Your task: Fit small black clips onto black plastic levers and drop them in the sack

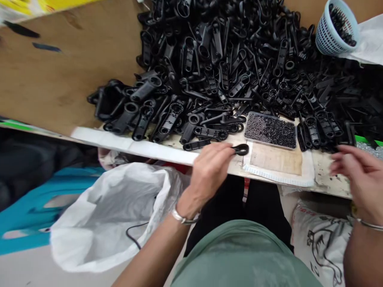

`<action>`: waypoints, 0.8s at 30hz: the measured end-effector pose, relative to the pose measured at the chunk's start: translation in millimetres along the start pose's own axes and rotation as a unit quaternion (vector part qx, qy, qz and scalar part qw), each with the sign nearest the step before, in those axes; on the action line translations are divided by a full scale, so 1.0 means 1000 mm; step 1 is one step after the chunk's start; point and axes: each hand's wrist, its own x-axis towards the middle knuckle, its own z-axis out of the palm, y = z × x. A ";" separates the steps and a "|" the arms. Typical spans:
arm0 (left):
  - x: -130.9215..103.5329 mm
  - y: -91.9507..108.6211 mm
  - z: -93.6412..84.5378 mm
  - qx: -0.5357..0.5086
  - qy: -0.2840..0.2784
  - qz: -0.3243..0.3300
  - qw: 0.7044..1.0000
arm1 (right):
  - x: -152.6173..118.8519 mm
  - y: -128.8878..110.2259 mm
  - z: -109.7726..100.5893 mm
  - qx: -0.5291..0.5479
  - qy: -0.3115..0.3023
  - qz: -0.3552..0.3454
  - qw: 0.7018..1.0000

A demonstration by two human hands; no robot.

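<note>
My left hand [211, 169] is closed on a black plastic arm [241, 149], whose rounded ring end sticks out past the fingertips. It is over the table's front edge, left of a clear plastic box [271, 130] full of small dark pieces. To the right, my right hand [357, 171] is slightly blurred, its fingers loosely curled and apart, with nothing visible in them. Nearest to it lies a row of black plastic arms [312, 131]. A big heap of similar black parts [215, 59] covers the table behind both hands.
A pale blue basket [324, 38] of dark pieces stands back right. A tan pad [275, 159] lies before the box. Below the table edge, a white sack [77, 239] gapes open at left; a printed sack [323, 243] sits at right. Brown board [60, 79] covers the left side.
</note>
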 end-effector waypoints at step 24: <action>-0.003 0.037 0.043 -0.220 -0.065 -0.031 0.973 | -0.030 -0.017 0.091 0.327 -0.230 0.260 0.879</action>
